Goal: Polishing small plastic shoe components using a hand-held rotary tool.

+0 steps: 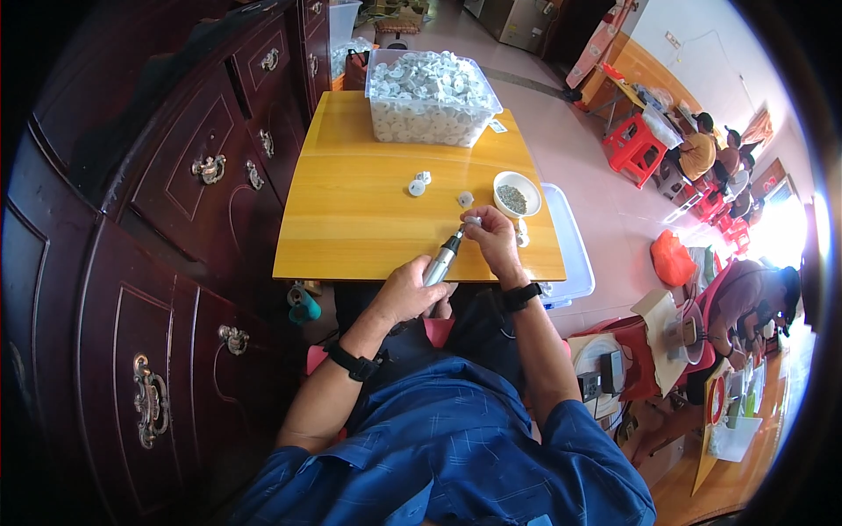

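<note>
The left hand (410, 292) wraps around a silver-and-black electric screwdriver (441, 262), its bit pointing toward one o'clock. I can't tell whether the bit touches the small white plastic piece (474, 221), which the right hand (495, 241) pinches at about four o'clock over the worktop (351, 193). I'd line bit and piece up straight, fingertips clear, pressing lightly. At two o'clock from the piece, a white bowl (531, 189) holds tiny grey metal parts (511, 200), probably screws.
</note>
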The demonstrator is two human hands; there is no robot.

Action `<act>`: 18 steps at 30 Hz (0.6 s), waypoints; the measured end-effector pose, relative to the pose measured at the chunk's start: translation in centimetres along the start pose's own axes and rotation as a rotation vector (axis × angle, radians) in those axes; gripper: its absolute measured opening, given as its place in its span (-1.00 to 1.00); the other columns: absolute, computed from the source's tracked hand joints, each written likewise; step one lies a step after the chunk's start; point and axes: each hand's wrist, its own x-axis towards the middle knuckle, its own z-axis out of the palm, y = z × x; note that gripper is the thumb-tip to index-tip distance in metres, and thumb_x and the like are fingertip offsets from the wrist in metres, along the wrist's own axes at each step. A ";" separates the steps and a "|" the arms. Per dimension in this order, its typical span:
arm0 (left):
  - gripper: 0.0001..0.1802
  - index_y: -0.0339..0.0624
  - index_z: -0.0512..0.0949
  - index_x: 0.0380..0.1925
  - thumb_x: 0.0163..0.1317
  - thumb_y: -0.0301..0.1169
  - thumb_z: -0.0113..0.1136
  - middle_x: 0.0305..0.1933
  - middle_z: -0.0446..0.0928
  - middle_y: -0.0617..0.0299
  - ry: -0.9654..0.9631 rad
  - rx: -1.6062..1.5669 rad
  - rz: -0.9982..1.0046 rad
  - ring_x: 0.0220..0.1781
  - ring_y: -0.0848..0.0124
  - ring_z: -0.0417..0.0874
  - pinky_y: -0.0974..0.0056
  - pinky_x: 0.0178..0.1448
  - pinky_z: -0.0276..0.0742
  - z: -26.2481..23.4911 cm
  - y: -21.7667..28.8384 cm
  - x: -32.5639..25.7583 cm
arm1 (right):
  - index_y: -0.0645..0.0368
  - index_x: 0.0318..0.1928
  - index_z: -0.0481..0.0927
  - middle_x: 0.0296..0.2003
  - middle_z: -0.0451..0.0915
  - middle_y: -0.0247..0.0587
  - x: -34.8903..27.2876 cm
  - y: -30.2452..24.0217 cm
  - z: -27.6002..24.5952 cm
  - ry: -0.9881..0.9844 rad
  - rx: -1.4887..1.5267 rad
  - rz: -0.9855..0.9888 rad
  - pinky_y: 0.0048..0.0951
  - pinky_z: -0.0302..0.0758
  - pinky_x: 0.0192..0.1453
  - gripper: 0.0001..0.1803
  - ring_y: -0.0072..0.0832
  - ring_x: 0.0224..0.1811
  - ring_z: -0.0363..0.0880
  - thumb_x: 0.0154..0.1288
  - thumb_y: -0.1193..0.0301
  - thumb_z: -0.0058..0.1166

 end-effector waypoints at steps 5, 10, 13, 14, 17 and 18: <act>-0.69 -0.35 0.48 -0.18 0.14 -0.38 0.23 -0.51 0.51 0.21 -0.021 -0.032 -0.032 -0.66 0.51 0.53 0.37 -0.58 0.44 0.0 -0.2 0.1 | 0.23 -0.10 0.57 -0.17 0.66 -0.29 -0.4 -0.1 -0.1 0.004 -0.047 0.000 -0.54 0.59 -0.03 -0.80 -0.61 -0.19 0.62 0.27 0.65 0.10; -0.70 -0.36 0.46 -0.18 0.15 -0.40 0.21 -0.52 0.49 0.23 -0.047 -0.083 -0.029 -0.68 0.50 0.50 0.36 -0.59 0.43 0.0 -0.2 0.1 | 0.24 -0.10 0.57 -0.17 0.66 -0.29 -0.7 0.0 0.1 0.008 -0.010 0.014 -0.56 0.59 -0.05 -0.80 -0.63 -0.20 0.62 0.26 0.64 0.12; -0.71 -0.35 0.46 -0.18 0.15 -0.41 0.20 -0.51 0.48 0.23 -0.049 -0.090 -0.042 -0.68 0.51 0.50 0.37 -0.59 0.43 0.0 0.2 -0.1 | 0.27 -0.14 0.59 -0.23 0.68 -0.30 -0.8 0.0 0.3 0.039 0.055 0.002 -0.61 0.58 -0.15 -0.79 -0.65 -0.28 0.60 0.20 0.69 0.13; -0.71 -0.35 0.46 -0.18 0.15 -0.41 0.20 -0.51 0.48 0.23 -0.049 -0.090 -0.042 -0.68 0.51 0.50 0.37 -0.59 0.43 0.0 0.2 -0.1 | 0.26 -0.13 0.58 -0.22 0.68 -0.29 -0.8 0.0 0.3 0.035 0.083 0.009 -0.61 0.58 -0.14 -0.80 -0.65 -0.28 0.60 0.22 0.68 0.12; -0.70 -0.36 0.47 -0.15 0.17 -0.41 0.20 -0.48 0.49 0.24 -0.084 -0.105 -0.045 -0.67 0.52 0.49 0.38 -0.58 0.44 -0.1 -0.2 0.1 | 0.25 -0.11 0.58 -0.22 0.68 -0.29 -1.0 -0.2 0.3 0.029 0.135 0.023 -0.60 0.59 -0.14 -0.81 -0.65 -0.30 0.60 0.26 0.65 0.12; -0.68 -0.36 0.47 -0.12 0.18 -0.41 0.21 -0.46 0.50 0.24 -0.102 -0.143 -0.034 -0.66 0.54 0.49 0.39 -0.57 0.45 0.0 -0.5 0.2 | 0.25 -0.10 0.57 -0.21 0.67 -0.28 -1.1 -0.3 0.2 0.030 0.158 0.029 -0.60 0.59 -0.14 -0.82 -0.66 -0.31 0.59 0.28 0.64 0.12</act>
